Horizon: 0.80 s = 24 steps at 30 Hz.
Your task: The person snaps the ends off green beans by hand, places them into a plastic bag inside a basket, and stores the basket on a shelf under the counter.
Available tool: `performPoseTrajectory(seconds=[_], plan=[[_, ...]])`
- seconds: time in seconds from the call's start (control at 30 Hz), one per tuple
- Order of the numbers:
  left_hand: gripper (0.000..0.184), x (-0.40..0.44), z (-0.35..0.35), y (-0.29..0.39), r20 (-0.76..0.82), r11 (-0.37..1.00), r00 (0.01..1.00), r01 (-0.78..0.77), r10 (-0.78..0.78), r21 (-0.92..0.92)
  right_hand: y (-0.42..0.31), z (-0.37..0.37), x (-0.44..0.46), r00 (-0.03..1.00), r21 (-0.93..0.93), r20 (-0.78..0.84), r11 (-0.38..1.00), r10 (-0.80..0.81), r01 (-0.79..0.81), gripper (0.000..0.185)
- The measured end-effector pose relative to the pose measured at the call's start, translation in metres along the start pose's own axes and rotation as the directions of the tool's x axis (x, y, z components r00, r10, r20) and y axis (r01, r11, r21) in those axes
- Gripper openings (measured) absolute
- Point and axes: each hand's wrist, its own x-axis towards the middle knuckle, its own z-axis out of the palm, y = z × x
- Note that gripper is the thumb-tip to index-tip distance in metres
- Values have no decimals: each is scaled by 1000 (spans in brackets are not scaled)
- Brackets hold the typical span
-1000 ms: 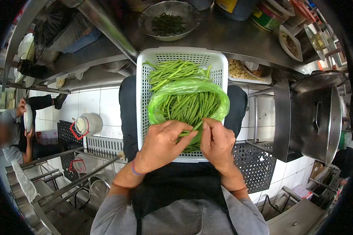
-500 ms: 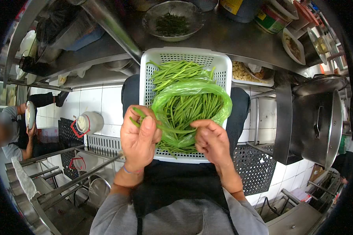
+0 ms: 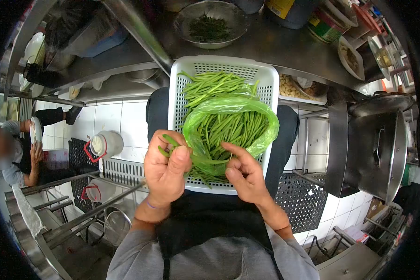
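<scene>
My left hand (image 3: pixel 167 169) is closed around a few green beans (image 3: pixel 170 139), their ends poking out above the thumb. One long bean (image 3: pixel 212 161) reaches from it across to my right hand (image 3: pixel 248 175). The thumb and index finger of that hand are apart, with the bean's far end between them; whether a finger touches it I cannot make out. Below both hands, a green plastic bag (image 3: pixel 266 135) full of green beans lies open in a white perforated basket (image 3: pixel 175 88). More beans (image 3: pixel 217 86) rest loose in the basket beyond the bag.
The basket sits on my lap against a steel shelf (image 3: pixel 284 56). A bowl with dark green shreds (image 3: pixel 212 37) stands there. On the left are a white bucket (image 3: pixel 111 144), metal rails and a person (image 3: pixel 21 149) holding a plate. A large lidded metal pot (image 3: pixel 375 156) is on the right.
My right index finger has lifted and spread from the thumb, opening a pinch at the bean's end. My left hand keeps its beans. The basket appears shifted slightly right.
</scene>
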Motion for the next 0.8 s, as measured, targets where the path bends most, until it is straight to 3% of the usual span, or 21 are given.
performPoseTrajectory(seconds=[0.07, 0.13, 0.23, 0.33, 0.37, 0.4, 0.47, 0.57, 0.6, 0.63, 0.67, 0.7, 0.73, 0.77, 0.8], plan=[[27, -1, 0, -1, 8, 1000, 1000, 4, -4, 23, -3, -2, 2, 999, -57, 10, 997, -42, 42, 21], [28, -3, -1, -4, 5, 995, 1000, -1, 0, 101, -5, 0, 7, 978, -254, 44, 944, -205, 210, 20], [19, -5, -3, -3, 25, 989, 1000, 0, -4, 146, -2, 9, 8, 940, -332, 17, 885, -341, 327, 9], [19, -9, -1, 0, 205, 867, 973, -190, 104, 461, 0, 14, 7, 938, -544, -50, 797, -343, 263, 3], [17, -17, 4, 10, 269, 806, 962, -188, 37, 562, 0, 14, 5, 951, -510, -102, 836, -291, 201, 3], [25, -20, 6, 11, 431, 700, 893, -389, 128, 599, -1, 13, 3, 960, -473, -152, 871, -234, 137, 4], [31, -26, 17, 7, 578, 747, 800, -482, 162, 458, -2, 10, 1, 952, -458, -234, 886, -199, 73, 5], [32, -38, 18, 15, 758, 884, 652, -377, 40, 277, 9, -1, 7, 878, -486, -352, 865, -325, 126, 7], [31, -38, 21, 15, 759, 918, 638, -367, 133, 147, 14, -6, 10, 883, -366, -406, 927, -237, 81, 6], [28, -31, 21, 18, 782, 923, 609, -362, 130, 128, 10, -14, 5, 918, -23, -392, 998, -63, 59, 7], [26, -25, 20, 22, 803, 928, 582, -356, 126, 112, 4, -21, 1, 944, 323, -316, 947, 98, 9, 8], [19, -33, 15, 12, 608, 957, 782, -264, 139, 121, 1, -27, -1, 974, 570, -222, 816, 43, 93, 12], [17, -37, 12, 2, 368, 980, 921, -173, 124, 102, 3, -36, -2, 991, 719, -131, 685, -32, 118, 16], [16, -30, 5, -5, 280, 982, 960, 37, 16, -184, 1, -42, -1, 994, 780, -99, 615, -54, 112, 16], [18, -14, 0, -6, 228, 858, 966, 216, -119, -466, -1, -46, -1, 994, 835, -72, 541, -80, 104, 17]])
